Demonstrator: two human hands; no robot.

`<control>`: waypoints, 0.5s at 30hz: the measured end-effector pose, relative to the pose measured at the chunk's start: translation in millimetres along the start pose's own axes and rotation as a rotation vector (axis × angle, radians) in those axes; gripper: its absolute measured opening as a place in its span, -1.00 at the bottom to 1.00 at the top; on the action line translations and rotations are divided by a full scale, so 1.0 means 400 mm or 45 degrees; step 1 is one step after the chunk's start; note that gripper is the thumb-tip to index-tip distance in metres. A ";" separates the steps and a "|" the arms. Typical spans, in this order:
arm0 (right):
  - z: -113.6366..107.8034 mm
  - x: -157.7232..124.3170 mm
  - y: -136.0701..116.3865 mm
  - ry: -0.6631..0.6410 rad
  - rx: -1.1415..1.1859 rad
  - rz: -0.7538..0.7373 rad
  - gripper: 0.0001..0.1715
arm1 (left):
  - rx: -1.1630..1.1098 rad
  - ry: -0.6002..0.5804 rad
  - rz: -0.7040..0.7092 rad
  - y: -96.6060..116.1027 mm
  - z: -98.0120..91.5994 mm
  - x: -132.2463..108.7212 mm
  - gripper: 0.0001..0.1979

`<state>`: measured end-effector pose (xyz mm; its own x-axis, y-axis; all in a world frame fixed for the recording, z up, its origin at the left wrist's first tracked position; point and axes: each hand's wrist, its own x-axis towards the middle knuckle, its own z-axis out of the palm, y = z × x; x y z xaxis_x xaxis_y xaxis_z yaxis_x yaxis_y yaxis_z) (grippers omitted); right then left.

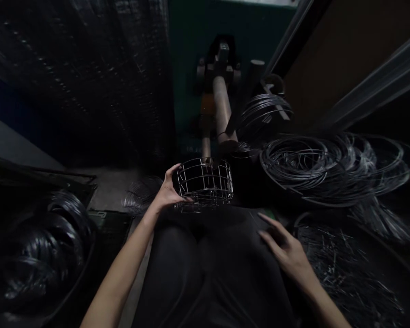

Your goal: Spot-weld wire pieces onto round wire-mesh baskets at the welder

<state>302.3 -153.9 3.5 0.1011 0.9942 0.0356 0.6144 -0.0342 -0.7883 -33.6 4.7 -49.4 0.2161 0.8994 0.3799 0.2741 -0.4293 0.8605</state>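
A round basket of metal wire (205, 182) is in the middle of the head view, just beyond my knees. My left hand (169, 193) grips its left side, fingers at the upper rim and thumb near the bottom. Beyond the basket's far rim stands the lower rod (206, 146) of a machine, below a thick pale cylinder (222, 100). My right hand (285, 248) is over my right thigh, apart from the basket. Its forefinger and thumb are spread, and I make out nothing certain between them. The picture is dark and somewhat blurred.
Coils of wire (300, 164) are heaped at the right. Nearer, a dark bin (299, 221) contains many short wire pieces (341, 264). More shiny coils (61, 237) lie at the left. The green machine body (187, 54) stands ahead, with a dark post (248, 91) beside its cylinder.
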 end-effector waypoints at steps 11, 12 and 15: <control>0.098 0.221 -0.278 -0.590 -0.073 -0.249 -0.78 | 0.638 -0.290 0.303 0.147 0.021 -0.001 -0.22; 0.109 0.223 -0.274 -0.521 -0.219 -0.364 -0.78 | 0.649 -0.296 0.308 0.149 0.028 0.001 -0.20; 0.130 0.208 -0.259 -0.403 -0.671 -0.696 -0.66 | 0.639 -0.317 0.296 0.153 0.043 0.005 -0.16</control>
<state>206.3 -62.5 56.0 -0.4964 0.8630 0.0939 0.8074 0.4987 -0.3153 -0.2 -21.1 -1.8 0.5196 0.7573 0.3955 0.5887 -0.6529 0.4766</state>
